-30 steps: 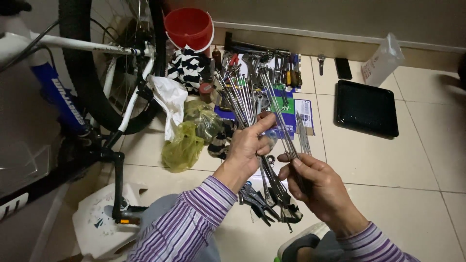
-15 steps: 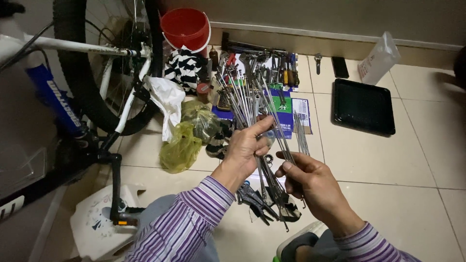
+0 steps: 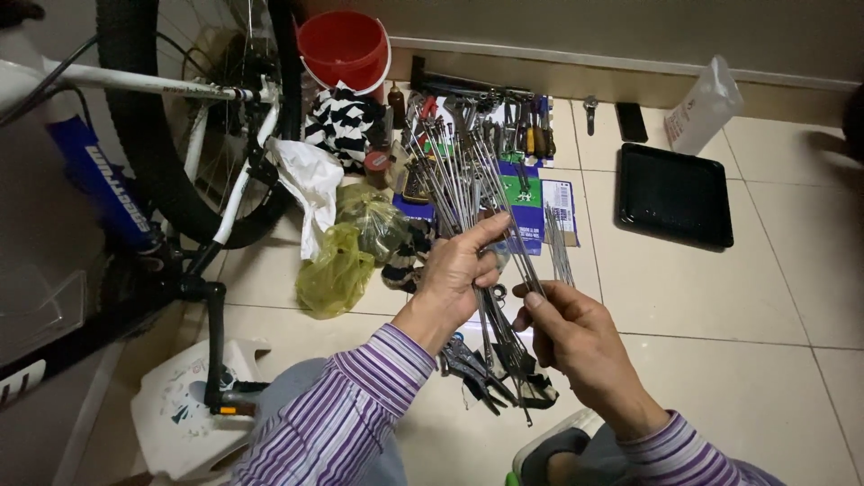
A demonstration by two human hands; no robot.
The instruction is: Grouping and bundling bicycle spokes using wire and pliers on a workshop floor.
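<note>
Gripping a fanned bundle of bicycle spokes point(image 3: 468, 193), the left hand point(image 3: 459, 270) stays closed around them. The right hand point(image 3: 576, 337) pinches one spoke just beside it; best drawn out slowly, straight along the bundle.

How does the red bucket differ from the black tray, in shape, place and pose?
The red bucket is round and deep; the black tray is flat, shallow and rectangular. The red bucket sits close to the bicycle wheel, at the top of the tool pile; the black tray lies apart on the bare tiles to the right. The red bucket looks tilted; the black tray lies level. Both rest on the floor, away from both hands.
</note>
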